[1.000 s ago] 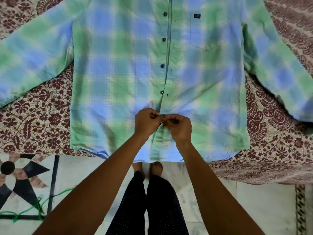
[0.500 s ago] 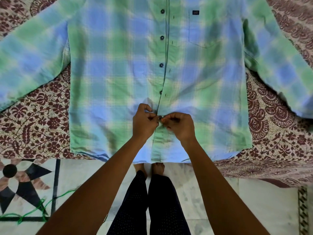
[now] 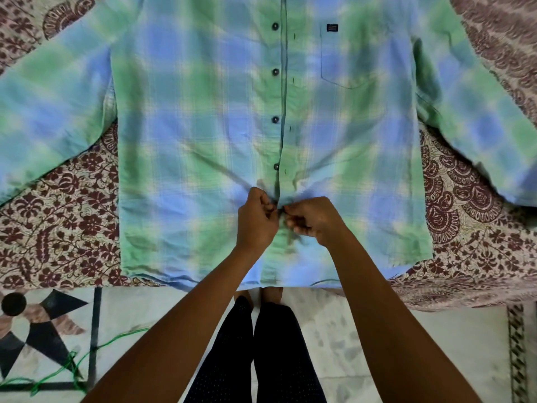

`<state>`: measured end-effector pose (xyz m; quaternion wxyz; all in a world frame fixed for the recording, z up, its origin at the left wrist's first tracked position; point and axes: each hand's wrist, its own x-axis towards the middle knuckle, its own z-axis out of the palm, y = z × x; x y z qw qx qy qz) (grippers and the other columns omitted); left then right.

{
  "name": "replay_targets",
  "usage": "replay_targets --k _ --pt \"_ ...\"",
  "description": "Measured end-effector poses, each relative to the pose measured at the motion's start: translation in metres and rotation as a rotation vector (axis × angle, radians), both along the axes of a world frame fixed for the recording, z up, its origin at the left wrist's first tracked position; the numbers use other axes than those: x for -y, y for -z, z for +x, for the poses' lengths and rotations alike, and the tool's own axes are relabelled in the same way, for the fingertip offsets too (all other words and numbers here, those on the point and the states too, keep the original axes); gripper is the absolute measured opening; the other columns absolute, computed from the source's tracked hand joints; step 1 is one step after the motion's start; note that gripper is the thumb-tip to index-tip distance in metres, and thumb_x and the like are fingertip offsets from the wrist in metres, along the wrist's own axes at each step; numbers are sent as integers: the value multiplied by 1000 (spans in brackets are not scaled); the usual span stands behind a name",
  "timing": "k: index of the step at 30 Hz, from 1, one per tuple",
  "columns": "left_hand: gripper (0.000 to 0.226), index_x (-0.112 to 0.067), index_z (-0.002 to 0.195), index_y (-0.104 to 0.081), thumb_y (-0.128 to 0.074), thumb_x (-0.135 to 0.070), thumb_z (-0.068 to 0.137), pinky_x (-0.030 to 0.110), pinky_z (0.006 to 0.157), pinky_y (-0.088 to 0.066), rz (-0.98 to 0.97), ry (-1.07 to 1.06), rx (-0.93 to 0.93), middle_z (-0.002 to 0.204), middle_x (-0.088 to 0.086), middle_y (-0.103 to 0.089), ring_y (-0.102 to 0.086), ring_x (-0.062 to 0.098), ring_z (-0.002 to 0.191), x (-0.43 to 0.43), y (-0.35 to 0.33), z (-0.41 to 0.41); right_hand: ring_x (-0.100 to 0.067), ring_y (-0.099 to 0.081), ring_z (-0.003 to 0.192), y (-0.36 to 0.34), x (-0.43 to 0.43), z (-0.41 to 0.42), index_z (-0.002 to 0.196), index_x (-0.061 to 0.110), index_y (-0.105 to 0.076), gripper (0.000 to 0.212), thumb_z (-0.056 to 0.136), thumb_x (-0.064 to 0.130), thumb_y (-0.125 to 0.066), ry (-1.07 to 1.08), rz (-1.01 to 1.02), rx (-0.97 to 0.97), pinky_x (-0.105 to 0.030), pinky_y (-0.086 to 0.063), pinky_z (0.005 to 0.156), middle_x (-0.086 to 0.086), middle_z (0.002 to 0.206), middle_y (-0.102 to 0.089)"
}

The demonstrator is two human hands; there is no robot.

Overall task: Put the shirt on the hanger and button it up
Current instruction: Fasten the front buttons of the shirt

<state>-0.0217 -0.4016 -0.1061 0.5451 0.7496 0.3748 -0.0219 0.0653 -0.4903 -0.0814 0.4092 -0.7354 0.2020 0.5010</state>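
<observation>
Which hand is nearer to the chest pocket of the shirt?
Right. The right hand lies below the pocket; the left hand is below it and further left.

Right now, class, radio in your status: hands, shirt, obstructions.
Left hand, right hand pinching shirt front, low. Four buttons above undone. Nothing obstructing.

1. The shirt [image 3: 180,158] lies flat over the bedspread [image 3: 58,228], its whole front free to reach across.
2. The left hand [image 3: 255,219] and right hand [image 3: 313,219] crowd the low placket [image 3: 284,112] (knuckles almost touching).
3. A green cord [image 3: 96,347] trails on the floor [image 3: 377,344], left of the legs [image 3: 261,344].
</observation>
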Motion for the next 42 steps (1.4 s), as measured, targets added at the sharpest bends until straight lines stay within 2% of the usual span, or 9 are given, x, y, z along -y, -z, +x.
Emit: replay_targets --k 3,6,11,16,22,30,34,38,42 --pt "30 -16 76 -40 -68 -5 74 15 55 -37 -31 104 -94 58 -8 -48 -51 13 58 -9 -5 2 -29 -62 69 -2 -10 9 64 6 -61 12 76 8 -60 -432 -271 460 -30 -50 62 -12 67 -64" --pt "18 -20 73 -48 -66 -20 71 28 69 -45 -14 270 -236 70 -1 -61 -60 23 74 -30 -14 5 -17 -59 79 -9 -32 10 78 12 -62 9 81 20 -66 -259 -152 736 -21 -40 67 -3 83 -66" --pt "12 -6 92 -66 -58 -5 83 11 67 -37 217 72 11 86 8 -70 -60 14 76 -57 -22 35 -26 -63 86 6 -57 11 92 9 -64 25 74 23 -75 -260 -242 680 -36 -52 76 -8 93 -68" --pt "13 -6 95 -68 -61 -7 83 37 80 -52 241 313 -72 94 13 -70 -65 27 89 -53 -11 72 -24 -68 77 8 -50 18 84 8 -72 10 77 12 -66 0 -219 588 -31 -53 72 -10 82 -71" --pt "9 -6 83 -61 -56 1 81 37 72 -49 264 218 -141 87 9 -65 -60 24 81 -44 -9 77 -14 -50 54 -1 -38 27 71 10 -59 22 87 -5 -55 382 135 226 -20 -46 55 -5 60 -55" --pt "5 -1 85 -67 -66 -4 81 0 58 -38 53 113 -63 88 11 -70 -55 9 71 -48 -9 72 0 -57 51 11 -32 22 71 15 -58 34 83 -16 -53 390 213 393 -15 -48 55 7 57 -63" --pt "13 -1 92 -69 -65 -10 83 7 61 -36 -8 92 -106 94 13 -70 -61 16 81 -50 -15 77 0 -54 51 16 -27 24 81 14 -48 40 80 -26 -47 462 298 424 -13 -49 56 8 51 -56" --pt "12 -2 93 -68 -61 -8 85 9 63 -35 5 101 -141 96 13 -69 -61 20 83 -49 -15 79 0 -60 67 14 -30 18 81 27 -46 41 78 -9 -64 283 128 603 -14 -48 70 3 72 -61" --pt "14 -2 92 -67 -54 0 86 5 64 -34 68 115 -152 97 13 -68 -60 18 86 -45 -13 79 12 -59 64 9 -31 11 87 23 -46 33 79 -2 -66 208 95 731 -1 -41 63 7 78 -64"
